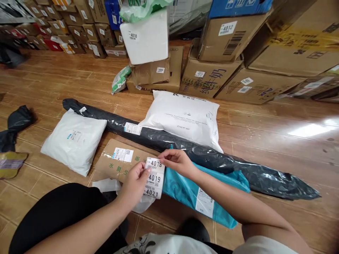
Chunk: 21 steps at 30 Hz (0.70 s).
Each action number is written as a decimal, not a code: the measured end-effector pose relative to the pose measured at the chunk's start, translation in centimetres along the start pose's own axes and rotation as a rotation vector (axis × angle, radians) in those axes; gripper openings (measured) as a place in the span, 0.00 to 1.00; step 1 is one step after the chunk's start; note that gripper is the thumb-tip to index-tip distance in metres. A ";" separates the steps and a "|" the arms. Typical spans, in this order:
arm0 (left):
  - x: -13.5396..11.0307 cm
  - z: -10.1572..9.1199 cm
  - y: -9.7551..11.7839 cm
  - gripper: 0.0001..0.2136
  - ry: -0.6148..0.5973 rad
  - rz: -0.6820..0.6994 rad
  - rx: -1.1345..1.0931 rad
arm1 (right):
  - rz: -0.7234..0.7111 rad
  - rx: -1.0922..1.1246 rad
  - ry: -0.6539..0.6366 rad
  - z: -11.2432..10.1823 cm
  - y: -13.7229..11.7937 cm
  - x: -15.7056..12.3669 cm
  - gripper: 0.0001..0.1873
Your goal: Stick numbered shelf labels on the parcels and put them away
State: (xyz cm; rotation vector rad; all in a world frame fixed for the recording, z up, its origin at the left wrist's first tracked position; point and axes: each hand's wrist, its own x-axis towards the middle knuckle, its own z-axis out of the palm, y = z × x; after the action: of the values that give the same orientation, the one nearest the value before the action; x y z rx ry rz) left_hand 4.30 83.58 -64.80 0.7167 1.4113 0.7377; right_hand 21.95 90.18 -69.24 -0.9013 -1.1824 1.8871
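A white strip of number labels [155,178] reading 4018, 4019 and 4021 hangs between my hands. My left hand [135,183] pinches its left edge, and my right hand [177,161] pinches the top label's right corner. Below the strip lie a teal mailer bag [193,192] with a white shipping label and a flat brown cardboard parcel [119,162]. A long black wrapped parcel [185,148] runs diagonally across the floor behind them.
A white mailer [74,139] lies at the left and a larger white mailer [185,118] behind the black parcel. Stacked cardboard boxes with number labels [227,42] line the back. A black bag [14,125] lies at far left on the wooden floor.
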 end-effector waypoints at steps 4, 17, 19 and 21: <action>-2.1 1.6 0.5 0.15 -0.013 0.026 -0.067 | -0.071 -0.082 -0.063 0.0 -2.0 -1.2 0.10; -1.9 1.9 2.1 0.11 0.206 0.024 -0.126 | -0.293 -0.378 0.065 2.9 -4.0 1.4 0.05; -1.9 1.6 2.5 0.11 0.200 0.036 -0.137 | -0.272 -0.300 0.067 3.6 -4.0 2.1 0.08; -1.9 1.3 2.8 0.11 0.185 0.057 -0.169 | -0.259 -0.197 0.060 4.3 -3.7 2.8 0.09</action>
State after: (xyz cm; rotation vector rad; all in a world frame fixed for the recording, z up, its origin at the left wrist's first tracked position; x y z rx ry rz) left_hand 5.45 83.71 -61.41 0.5701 1.4791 0.9760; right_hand 17.72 91.92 -64.90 -0.8564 -1.3939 1.5479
